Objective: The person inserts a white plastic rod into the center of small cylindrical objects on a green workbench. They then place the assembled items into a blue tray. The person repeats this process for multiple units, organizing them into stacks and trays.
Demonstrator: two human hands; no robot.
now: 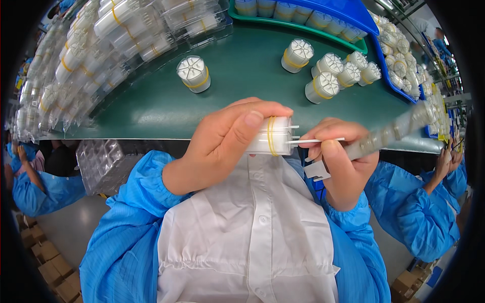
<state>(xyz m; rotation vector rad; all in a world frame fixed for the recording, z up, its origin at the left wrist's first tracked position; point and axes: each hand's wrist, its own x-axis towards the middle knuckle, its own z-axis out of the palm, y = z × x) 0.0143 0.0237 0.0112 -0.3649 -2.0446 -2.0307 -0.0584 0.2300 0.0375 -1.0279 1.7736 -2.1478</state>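
My left hand (pixel 214 144) is closed around a white cylindrical bundle (pixel 260 143) lying on its side, with a yellow rubber band about it. Thin white sticks jut from the bundle's right end. Just to its right, my right hand (pixel 348 171) pinches a thin white stick (pixel 331 140) between thumb and fingers; the stick's left end meets the bundle's end. A white notched piece (pixel 317 170) shows below the right thumb. From the same hand a long translucent strip (pixel 391 134) with greyish patches, blurred, runs up to the right. How the hand holds it is partly hidden.
Similar banded bundles stand on the green table (pixel 242 70): one bundle (pixel 194 73) at left, several at right. Clear trays of bundles (pixel 121 30) are stacked at the left. A green tray (pixel 298 24) and blue bin (pixel 389 76) lie beyond. Co-workers' blue sleeves (pixel 411 212) show either side.
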